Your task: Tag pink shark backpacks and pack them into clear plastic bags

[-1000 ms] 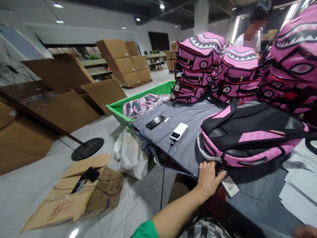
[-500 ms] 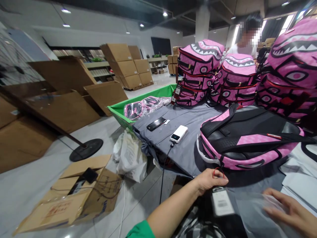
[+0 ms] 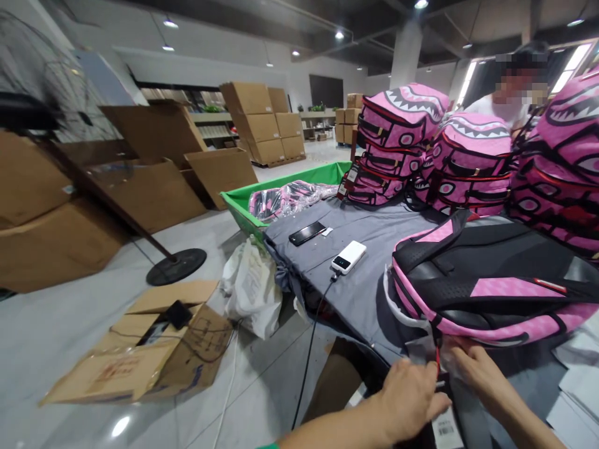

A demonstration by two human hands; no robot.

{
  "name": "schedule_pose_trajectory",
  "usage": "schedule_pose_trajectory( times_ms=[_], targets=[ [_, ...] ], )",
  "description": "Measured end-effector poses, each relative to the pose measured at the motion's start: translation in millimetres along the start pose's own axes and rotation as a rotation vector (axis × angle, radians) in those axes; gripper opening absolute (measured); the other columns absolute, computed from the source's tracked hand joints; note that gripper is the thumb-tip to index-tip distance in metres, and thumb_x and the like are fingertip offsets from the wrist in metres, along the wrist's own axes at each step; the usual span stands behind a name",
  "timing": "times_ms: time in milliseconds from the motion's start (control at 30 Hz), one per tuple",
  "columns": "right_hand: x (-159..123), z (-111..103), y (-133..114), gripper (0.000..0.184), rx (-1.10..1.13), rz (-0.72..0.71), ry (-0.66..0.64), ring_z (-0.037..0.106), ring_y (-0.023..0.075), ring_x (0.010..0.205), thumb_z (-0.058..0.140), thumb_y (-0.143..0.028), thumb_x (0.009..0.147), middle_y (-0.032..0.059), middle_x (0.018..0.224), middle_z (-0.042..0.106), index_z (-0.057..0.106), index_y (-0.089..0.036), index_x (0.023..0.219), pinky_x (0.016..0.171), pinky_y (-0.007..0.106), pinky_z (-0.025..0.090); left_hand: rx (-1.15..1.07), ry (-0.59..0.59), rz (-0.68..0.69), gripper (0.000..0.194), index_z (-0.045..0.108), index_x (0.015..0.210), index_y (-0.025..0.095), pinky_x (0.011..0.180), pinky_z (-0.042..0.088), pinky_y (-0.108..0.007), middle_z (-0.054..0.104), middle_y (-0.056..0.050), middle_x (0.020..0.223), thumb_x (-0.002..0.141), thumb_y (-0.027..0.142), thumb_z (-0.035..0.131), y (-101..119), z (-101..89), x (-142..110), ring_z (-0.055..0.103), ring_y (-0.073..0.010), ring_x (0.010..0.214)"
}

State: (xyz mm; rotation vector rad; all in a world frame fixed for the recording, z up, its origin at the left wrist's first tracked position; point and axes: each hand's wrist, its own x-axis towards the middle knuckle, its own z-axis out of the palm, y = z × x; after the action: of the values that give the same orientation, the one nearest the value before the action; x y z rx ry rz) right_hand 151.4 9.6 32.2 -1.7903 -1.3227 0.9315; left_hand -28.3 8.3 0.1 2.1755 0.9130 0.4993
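Note:
A pink and black backpack (image 3: 496, 287) lies on the grey-covered table, straps up, with a light grey strip curving off its left end. Below that end my left hand (image 3: 412, 399) is closed on the red cord of a hang tag. The tag (image 3: 447, 430), white with a barcode, dangles under my fingers. Close by on the right, my right hand (image 3: 482, 374) is closed at the backpack's lower edge, pinching a clear plastic bag (image 3: 421, 349) around the cord. My hands partly hide the bag and the cord.
Stacked pink shark-face backpacks (image 3: 397, 143) stand behind. A phone (image 3: 306, 234) and a white power bank (image 3: 349, 257) with a black cable lie on the table. Left are a green bin (image 3: 238, 199), an open carton (image 3: 154, 355) and a fan stand (image 3: 175, 265). A person (image 3: 505, 100) is beyond the stacks.
My right hand has moved left and up with the plastic bag to the cord beside the backpack. My left hand has dropped lower with the tag. The view has shifted left.

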Motion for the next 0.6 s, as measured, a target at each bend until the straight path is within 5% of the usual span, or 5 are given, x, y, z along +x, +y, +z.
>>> schedule_pose_trajectory(
  times_ms=[67,167,333,467,600],
  targets=[
    [-7,5,0,0.047,0.06,0.036,0.043,0.069,0.0284,0.082,0.058,-0.064,0.075,0.0086,0.08,0.074,0.071,-0.02,0.075,0.076,0.035,0.056,0.208,0.076,0.079,0.049,0.069,0.111,0.008,0.083,0.053,-0.047,0.071,-0.015,0.085,0.082,0.047,0.077,1,9.6,-1,0.067,-0.0311,0.079],
    [-12,13,1,0.046,0.031,0.043,0.042,0.064,0.0245,0.066,0.066,-0.064,0.069,0.0064,0.067,0.069,0.07,-0.018,0.072,0.062,0.032,0.054,0.164,0.246,0.148,0.042,0.07,0.103,0.014,0.084,0.054,-0.047,0.067,-0.015,0.097,0.085,0.052,0.072,0,12.6,-5,0.065,-0.0322,0.093],
    [-7,20,1,0.05,-0.038,0.015,0.135,0.069,0.0282,0.07,0.065,-0.063,0.065,0.0079,0.072,0.074,0.073,-0.016,0.079,0.062,0.033,0.055,-0.557,0.623,-0.158,0.035,0.061,0.112,0.018,0.098,0.051,-0.042,0.059,-0.013,0.118,0.09,0.045,0.065,-9,2.2,-4,0.06,-0.0254,0.11],
    [-6,20,-2,0.05,-0.005,-0.044,0.138,0.073,0.0296,0.079,0.066,-0.06,0.067,0.008,0.081,0.077,0.075,-0.016,0.089,0.071,0.033,0.058,-1.203,0.458,-0.32,0.057,0.061,0.104,0.016,0.09,0.052,-0.037,0.069,-0.011,0.105,0.067,0.053,0.084,-3,5.1,13,0.066,-0.0236,0.096],
    [-6,11,-6,0.052,-0.05,-0.079,0.05,0.074,0.0301,0.083,0.064,-0.062,0.071,0.0083,0.085,0.078,0.076,-0.015,0.09,0.072,0.033,0.059,-1.434,0.598,-0.525,0.05,0.068,0.083,0.012,0.079,0.05,-0.033,0.071,-0.008,0.081,0.055,0.048,0.089,6,15.9,33,0.064,-0.0205,0.079]
  ],
)
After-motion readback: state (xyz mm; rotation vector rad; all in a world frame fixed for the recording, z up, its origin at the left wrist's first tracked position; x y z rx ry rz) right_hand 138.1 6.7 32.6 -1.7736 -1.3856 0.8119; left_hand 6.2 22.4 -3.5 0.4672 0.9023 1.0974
